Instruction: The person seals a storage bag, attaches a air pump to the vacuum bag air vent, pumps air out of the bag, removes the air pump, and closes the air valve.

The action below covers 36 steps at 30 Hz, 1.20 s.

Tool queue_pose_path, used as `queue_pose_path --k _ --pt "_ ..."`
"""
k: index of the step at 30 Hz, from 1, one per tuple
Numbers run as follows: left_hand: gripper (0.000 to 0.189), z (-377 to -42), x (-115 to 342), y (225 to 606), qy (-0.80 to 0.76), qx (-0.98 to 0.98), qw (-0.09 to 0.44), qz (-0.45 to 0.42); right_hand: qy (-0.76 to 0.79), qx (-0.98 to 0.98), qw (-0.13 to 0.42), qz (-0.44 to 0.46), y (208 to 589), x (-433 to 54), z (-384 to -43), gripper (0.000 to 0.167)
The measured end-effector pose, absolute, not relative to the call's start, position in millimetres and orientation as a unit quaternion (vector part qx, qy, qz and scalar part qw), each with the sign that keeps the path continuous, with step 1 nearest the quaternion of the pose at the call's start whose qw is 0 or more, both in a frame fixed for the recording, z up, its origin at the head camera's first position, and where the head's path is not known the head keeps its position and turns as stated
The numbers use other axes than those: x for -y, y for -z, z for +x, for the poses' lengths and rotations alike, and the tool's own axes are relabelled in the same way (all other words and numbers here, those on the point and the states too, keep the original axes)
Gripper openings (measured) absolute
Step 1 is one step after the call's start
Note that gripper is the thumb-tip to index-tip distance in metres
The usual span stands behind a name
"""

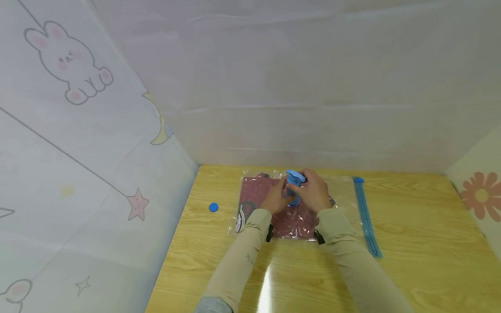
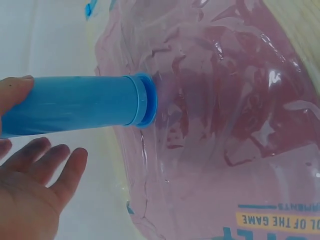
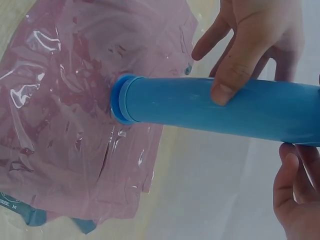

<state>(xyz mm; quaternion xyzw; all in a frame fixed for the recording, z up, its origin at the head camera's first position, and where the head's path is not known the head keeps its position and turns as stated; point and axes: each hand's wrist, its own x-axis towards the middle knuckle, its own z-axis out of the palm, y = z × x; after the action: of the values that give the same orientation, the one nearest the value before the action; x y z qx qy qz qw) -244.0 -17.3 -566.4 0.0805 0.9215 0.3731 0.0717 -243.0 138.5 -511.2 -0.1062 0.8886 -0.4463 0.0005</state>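
A blue hand pump [image 1: 294, 175] stands with its flared base on a clear storage bag [image 1: 342, 187], its barrel showing in both wrist views. My left hand [image 1: 275, 201] holds the barrel from the left, the thumb across its near face and the other fingers loosely spread beside it. From the right, my right hand [image 1: 316, 192] grips the pump's upper part just below and around the handle; in the right wrist view its fingertips [image 3: 289, 159] touch the barrel. Inside the bag lies a folded dark pink garment [image 1: 256, 189] with printed lettering. Any valve under the base is hidden.
A round blue cap [image 1: 213, 207] lies on the wooden table [image 1: 415, 221], left of the bag. The bag's blue zip strip [image 1: 365, 217] runs along its right side. Sheeted walls [image 1: 274, 87] with cartoon prints stand behind the table and at both sides.
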Motion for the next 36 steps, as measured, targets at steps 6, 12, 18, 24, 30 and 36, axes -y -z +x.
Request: queue_pose_path --k 6,12,18,24,30,36 --pt "0.066 -243 15 563 -0.407 -0.904 0.09 0.094 0.448 -0.888 -0.012 -0.102 511 -139 -243 0.042" --pt "0.061 -244 15 560 -0.406 -0.903 0.096 0.105 0.458 -0.882 -0.011 -0.105 510 -139 -241 0.042" --pt "0.061 -242 14 564 -0.398 -0.908 0.092 0.097 0.465 -0.879 -0.018 -0.104 508 -141 -240 0.042" --pt "0.079 -223 21 606 -0.245 -0.966 0.088 -0.008 0.462 -0.881 -0.025 -0.103 510 -140 -240 0.041" --pt "0.087 -209 25 630 -0.131 -0.986 0.103 -0.013 0.447 -0.886 -0.036 -0.12 511 -141 -240 0.042" --pt "0.086 -209 26 631 -0.151 -0.981 0.122 -0.024 0.424 -0.895 -0.035 -0.137 512 -142 -240 0.045"
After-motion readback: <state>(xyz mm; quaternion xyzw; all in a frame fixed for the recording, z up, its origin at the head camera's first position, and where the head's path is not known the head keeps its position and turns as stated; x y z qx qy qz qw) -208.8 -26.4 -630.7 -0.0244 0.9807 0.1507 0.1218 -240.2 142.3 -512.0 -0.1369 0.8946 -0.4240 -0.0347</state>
